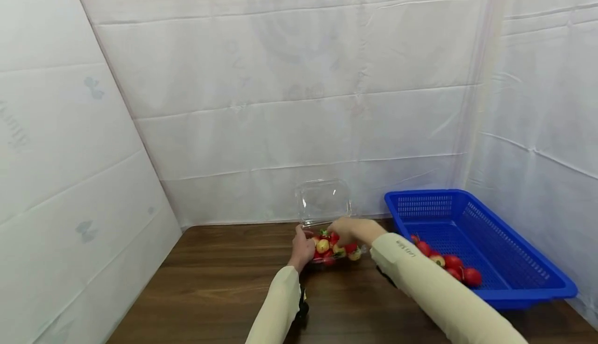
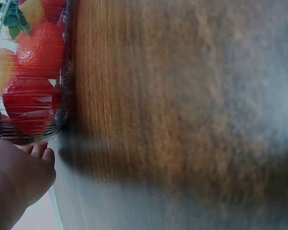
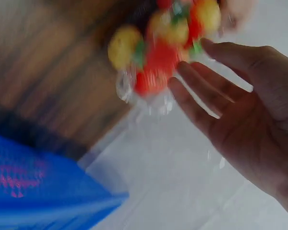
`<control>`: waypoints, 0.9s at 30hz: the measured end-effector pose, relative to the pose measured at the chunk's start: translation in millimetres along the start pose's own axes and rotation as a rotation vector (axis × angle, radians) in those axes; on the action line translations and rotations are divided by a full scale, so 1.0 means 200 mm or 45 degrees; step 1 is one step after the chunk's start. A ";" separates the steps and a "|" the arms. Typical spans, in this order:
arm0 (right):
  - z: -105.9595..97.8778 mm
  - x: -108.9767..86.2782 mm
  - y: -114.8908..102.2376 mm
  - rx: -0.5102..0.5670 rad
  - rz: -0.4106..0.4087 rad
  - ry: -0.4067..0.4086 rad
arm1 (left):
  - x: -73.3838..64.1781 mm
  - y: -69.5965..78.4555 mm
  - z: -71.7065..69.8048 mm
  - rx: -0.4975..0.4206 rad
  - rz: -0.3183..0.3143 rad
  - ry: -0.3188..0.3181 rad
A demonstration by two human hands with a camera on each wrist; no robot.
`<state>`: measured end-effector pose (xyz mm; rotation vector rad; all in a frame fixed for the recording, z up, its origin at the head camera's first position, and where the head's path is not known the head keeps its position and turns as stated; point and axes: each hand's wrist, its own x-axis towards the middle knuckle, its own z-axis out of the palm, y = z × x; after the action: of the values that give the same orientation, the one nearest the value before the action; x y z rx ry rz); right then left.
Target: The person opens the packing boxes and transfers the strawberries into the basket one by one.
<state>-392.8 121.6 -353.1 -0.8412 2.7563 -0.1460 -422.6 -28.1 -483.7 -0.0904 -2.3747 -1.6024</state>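
Between the 2 hands sits a clear plastic box (image 2: 63,112) filled with strawberries (image 1: 322,245), some red, some pale yellow, with green leaves showing among them. Its clear lid (image 1: 324,202) stands raised just beyond the hands, at the back edge of the box. The left hand (image 1: 302,245) is at the box's left end, touching it, with its fingertips (image 2: 48,155) beside the end wall; I cannot tell whether it pinches the plastic. Reaching over from the other side, the right hand (image 3: 259,110) has its fingers long and loosely spread, the thumb apart from them, and the tips at the strawberries near the right end. That wrist view is blurred, and no strawberry is plainly pinched.

Well to the right of both hands, past the right forearm, is a blue plastic basket (image 1: 518,250) with slotted walls. More fruit (image 1: 452,262), mostly red with 1 yellowish piece visible, lies at the basket's near left side, partly hidden by the right sleeve (image 1: 420,274). Below the hands is a dark brown wooden table (image 1: 219,276); beyond them hangs a creased white sheet (image 1: 299,131) with faint printing. Both sleeves are cream.
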 end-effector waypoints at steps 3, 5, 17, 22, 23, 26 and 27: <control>0.08 0.05 -0.05 -0.106 0.023 0.038 | 0.00 0.02 0.00 -0.003 0.021 0.013; 0.12 0.07 -0.06 -0.162 0.088 0.072 | 0.01 0.03 0.01 -0.005 0.029 0.010; 0.19 0.08 -0.07 -0.250 0.104 0.217 | -0.01 0.03 0.00 -0.015 0.044 0.017; 0.17 0.10 -0.10 -0.262 0.099 0.161 | 0.00 0.01 -0.02 0.006 0.046 0.021; 0.17 0.10 -0.11 -0.257 0.096 0.148 | 0.00 0.01 -0.02 0.009 0.043 0.024; 0.20 0.11 -0.11 -0.235 0.097 0.151 | -0.02 0.00 -0.02 0.010 0.037 0.013; 0.22 0.11 -0.11 -0.239 0.095 0.165 | -0.02 0.00 -0.02 0.007 0.037 0.008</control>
<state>-387.2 89.9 -395.6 -0.7975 2.9544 0.0762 -417.2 -31.2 -482.6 -0.1182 -2.3618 -1.5812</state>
